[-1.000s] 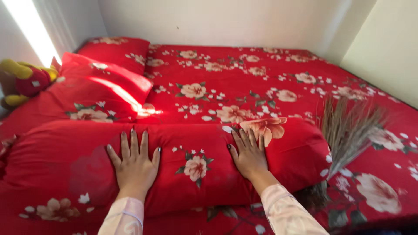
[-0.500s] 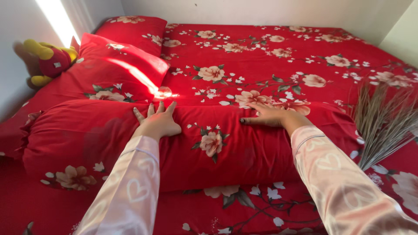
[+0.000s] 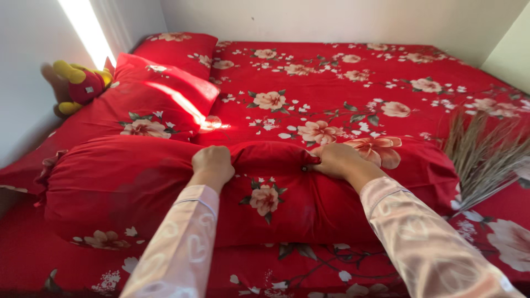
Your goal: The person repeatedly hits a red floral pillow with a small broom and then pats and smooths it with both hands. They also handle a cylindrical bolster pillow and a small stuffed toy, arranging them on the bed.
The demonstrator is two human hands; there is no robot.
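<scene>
the long red floral bolster (image 3: 265, 193) lies crosswise on the near part of the bed (image 3: 342, 83), in front of the stacked red pillows (image 3: 154, 105). it is gripped along its upper edge by both hands: the left hand (image 3: 212, 164) is closed into a fist on the cover, and the right hand (image 3: 338, 160) is closed on a pinched fold of the same cover, so that the fabric between them is bunched into a ridge. the bolster is judged to be grasped but not yet lifted or shifted, since its whole length rests on the sheet. the sheet beyond looks smooth and the pillows look placed. a dried-grass broom (image 3: 486, 160) lies at the bolster's right end, and a red and yellow plush toy (image 3: 83, 85) sits by the wall.
</scene>
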